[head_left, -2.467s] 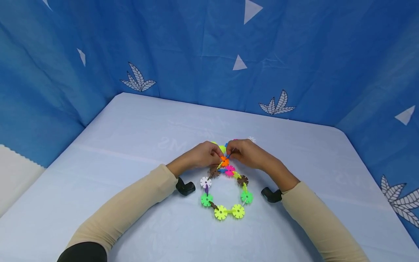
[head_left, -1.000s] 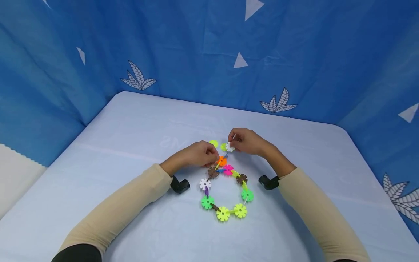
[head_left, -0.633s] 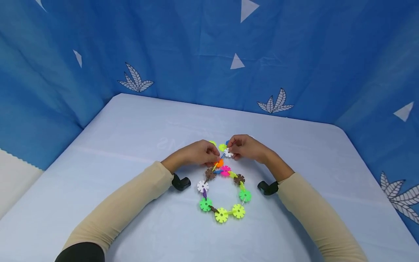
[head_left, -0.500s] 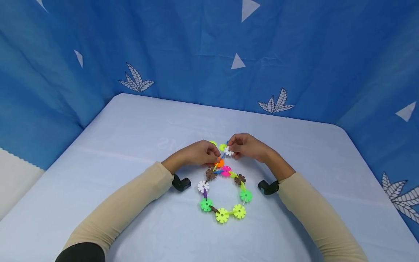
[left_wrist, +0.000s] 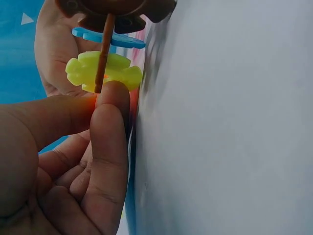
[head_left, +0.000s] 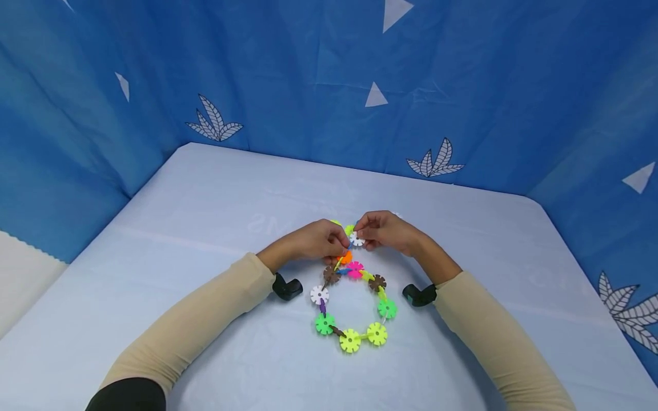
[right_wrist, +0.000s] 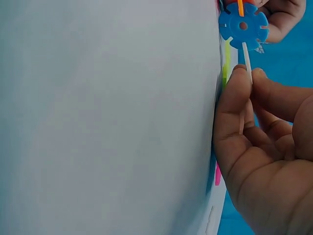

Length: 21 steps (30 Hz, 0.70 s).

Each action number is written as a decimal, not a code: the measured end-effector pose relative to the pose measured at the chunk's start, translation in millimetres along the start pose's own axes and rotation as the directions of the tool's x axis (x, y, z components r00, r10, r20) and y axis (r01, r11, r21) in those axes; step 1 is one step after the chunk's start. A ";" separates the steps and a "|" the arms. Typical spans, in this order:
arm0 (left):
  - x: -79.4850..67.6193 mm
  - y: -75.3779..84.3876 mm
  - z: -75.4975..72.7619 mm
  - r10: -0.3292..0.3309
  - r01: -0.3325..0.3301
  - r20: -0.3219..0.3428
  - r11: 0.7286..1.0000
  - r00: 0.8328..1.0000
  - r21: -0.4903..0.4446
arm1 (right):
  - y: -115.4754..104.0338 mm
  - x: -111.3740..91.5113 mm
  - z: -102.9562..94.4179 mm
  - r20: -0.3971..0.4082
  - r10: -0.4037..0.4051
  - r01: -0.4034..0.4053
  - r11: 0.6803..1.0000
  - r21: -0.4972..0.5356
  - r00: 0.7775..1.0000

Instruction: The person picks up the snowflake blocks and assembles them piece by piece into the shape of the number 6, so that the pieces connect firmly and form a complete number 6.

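Note:
My left hand (head_left: 321,240) pinches an orange notched plastic disc (head_left: 345,258) between thumb and finger. A blue notched disc (right_wrist: 243,27) stands out from the orange one. My right hand (head_left: 385,228) pinches a white notched disc (head_left: 357,239), seen edge-on in the right wrist view, its edge at a slot of the blue disc. A yellow disc (left_wrist: 102,68) links the orange one to a brown disc (head_left: 331,275) of a ring of joined discs. That ring lies on the table, with a pink disc (head_left: 355,270) near its top.
Behind the hands lie loose discs, among them a yellow-green one (head_left: 349,229), partly hidden by the fingers. The ring spreads toward the front, with a lime disc (head_left: 350,341) at its near side. A white-covered table (head_left: 231,188) meets a blue curtain (head_left: 308,74) at the back.
The right hand left the blue disc, came in with a white disc from behind, and lowered it to the blue disc's edge. The left hand stays on the orange disc.

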<state>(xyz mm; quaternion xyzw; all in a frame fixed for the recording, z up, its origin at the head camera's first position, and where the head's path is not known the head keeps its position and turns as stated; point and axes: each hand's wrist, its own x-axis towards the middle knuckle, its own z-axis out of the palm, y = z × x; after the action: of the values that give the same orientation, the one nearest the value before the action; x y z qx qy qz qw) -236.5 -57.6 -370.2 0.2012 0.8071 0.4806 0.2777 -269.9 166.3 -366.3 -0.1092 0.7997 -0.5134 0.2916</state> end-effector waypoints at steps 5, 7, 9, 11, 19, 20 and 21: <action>0.1 1.3 1.4 0.007 -0.006 -0.008 1.000 1.000 0.022 | -0.4 1.3 -0.2 -0.002 -0.004 0.004 1.000 0.024 1.000; 0.9 1.4 2.2 0.014 -0.013 -0.016 0.999 1.000 0.043 | -0.6 1.6 0.3 -0.006 -0.009 0.009 1.000 0.021 1.000; 1.7 1.6 3.3 0.016 -0.015 -0.025 0.998 1.000 0.067 | -0.7 1.7 1.1 -0.012 -0.015 0.015 1.000 0.011 1.000; 2.1 2.2 4.7 0.023 -0.019 -0.037 0.995 0.999 0.099 | -1.4 1.6 2.5 -0.022 -0.017 0.017 1.000 -0.002 1.000; 1.3 3.7 7.6 0.033 -0.024 -0.059 0.990 0.998 0.138 | -2.2 1.3 6.1 -0.031 -0.024 0.023 0.999 -0.045 0.999; 1.2 3.3 7.6 0.028 -0.021 -0.053 0.992 0.998 0.125 | -2.0 1.1 6.1 -0.027 -0.026 0.024 0.999 -0.046 0.999; 0.8 3.1 7.3 0.023 -0.018 -0.047 0.993 0.999 0.114 | -2.0 0.7 6.0 -0.023 -0.026 0.025 0.999 -0.046 0.999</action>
<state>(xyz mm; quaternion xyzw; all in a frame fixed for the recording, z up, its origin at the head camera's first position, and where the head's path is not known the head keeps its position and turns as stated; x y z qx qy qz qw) -232.3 -50.9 -370.5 0.2134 0.8374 0.4415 0.2413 -267.2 160.5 -366.6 -0.1201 0.8130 -0.5000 0.2731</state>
